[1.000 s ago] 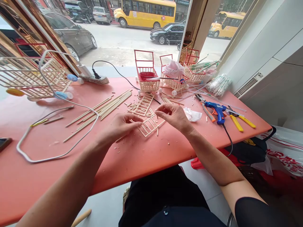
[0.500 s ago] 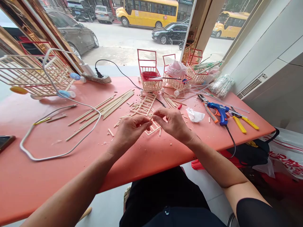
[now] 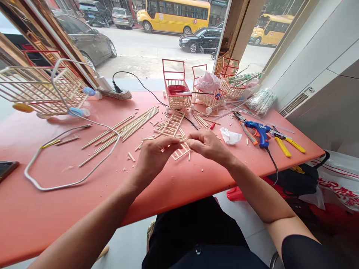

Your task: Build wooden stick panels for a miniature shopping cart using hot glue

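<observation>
My left hand (image 3: 157,155) and my right hand (image 3: 209,147) meet fingertip to fingertip above the table's middle. Both are closed in a pinch; what lies between the fingers is too small and covered to make out. Under and behind them is a ladder-like frame of thin wooden sticks (image 3: 174,125). A second small stick frame (image 3: 181,152) shows partly below my fingers. Short cut stick pieces (image 3: 131,157) lie around, and a bundle of long wooden sticks (image 3: 137,123) rests to the left.
Small stick-built shopping carts (image 3: 179,100) stand at the back, a larger cart (image 3: 42,89) at left. A white cable (image 3: 70,185) loops over the pink table (image 3: 84,216). Crumpled tissue (image 3: 230,136), a blue glue gun (image 3: 260,130) and yellow-handled pliers (image 3: 283,147) lie right.
My right hand has shifted slightly right and its fingers have curled in more. My left hand has turned a little, its fingertips still by the right hand's. The table items look unchanged.
</observation>
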`<state>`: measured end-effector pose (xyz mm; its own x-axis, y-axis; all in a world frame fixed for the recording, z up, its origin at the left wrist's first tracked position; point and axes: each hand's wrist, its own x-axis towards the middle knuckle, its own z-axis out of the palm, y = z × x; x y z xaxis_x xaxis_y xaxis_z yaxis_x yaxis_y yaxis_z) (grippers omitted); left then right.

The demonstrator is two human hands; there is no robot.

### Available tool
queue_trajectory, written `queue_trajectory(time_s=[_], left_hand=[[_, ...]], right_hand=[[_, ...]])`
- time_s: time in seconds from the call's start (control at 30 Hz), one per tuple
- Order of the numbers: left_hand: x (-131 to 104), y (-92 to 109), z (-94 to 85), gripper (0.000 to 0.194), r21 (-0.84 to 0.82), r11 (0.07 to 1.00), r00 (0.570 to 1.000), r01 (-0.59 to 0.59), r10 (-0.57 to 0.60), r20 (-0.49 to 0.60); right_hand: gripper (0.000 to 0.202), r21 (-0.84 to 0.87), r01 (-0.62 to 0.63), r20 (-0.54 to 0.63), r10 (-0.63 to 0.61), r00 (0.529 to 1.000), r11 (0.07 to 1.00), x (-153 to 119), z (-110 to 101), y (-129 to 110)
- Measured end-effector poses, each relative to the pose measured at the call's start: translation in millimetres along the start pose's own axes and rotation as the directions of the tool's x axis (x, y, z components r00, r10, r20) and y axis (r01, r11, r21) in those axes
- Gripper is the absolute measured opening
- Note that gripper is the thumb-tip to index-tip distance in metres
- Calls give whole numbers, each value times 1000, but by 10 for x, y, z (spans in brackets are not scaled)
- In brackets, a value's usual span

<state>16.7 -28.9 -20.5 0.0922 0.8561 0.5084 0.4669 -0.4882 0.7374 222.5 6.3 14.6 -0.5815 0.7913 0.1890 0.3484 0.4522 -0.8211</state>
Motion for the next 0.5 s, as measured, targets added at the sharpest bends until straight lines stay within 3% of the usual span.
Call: queue_trajectory(time_s=[0.13, 0.23, 0.33, 0.5], left_hand=[[41, 3, -4, 11, -302, 914, 963, 270, -261, 69], [69, 26, 12, 28, -452, 812, 928, 370, -341, 147], [73, 48, 59, 42, -429, 830, 934, 358, -329, 142], [86, 127, 125, 40, -361, 882, 953, 303, -290, 93]], right_hand=[[43, -34, -45, 125, 49, 991, 998, -34, -153, 44], [41, -80, -21, 27, 24, 999, 997, -42, -173, 80], [25, -61, 16, -126, -23, 992, 998, -8, -89, 71], [24, -14, 33, -165, -35, 986, 999, 52, 78, -10]])
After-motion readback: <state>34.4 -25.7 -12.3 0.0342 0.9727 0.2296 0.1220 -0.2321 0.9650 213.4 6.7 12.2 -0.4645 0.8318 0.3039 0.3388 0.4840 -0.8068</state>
